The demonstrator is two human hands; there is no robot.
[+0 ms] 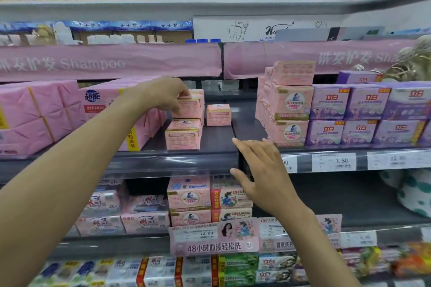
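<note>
The pink box [191,109] you pinch with your left hand [161,93] looks like matt cardboard. The shelf [217,144] under it is dark, smooth and faintly glossy. Along its front edge, paper price tags [333,162] sit behind shiny clear plastic. At its left end, the pink packs [35,114] wear creased glossy film.

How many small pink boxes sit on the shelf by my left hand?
3: the top pink box in the left hand, the lower pink box beneath it, the lone pink box to their right. More may hide behind.
</note>
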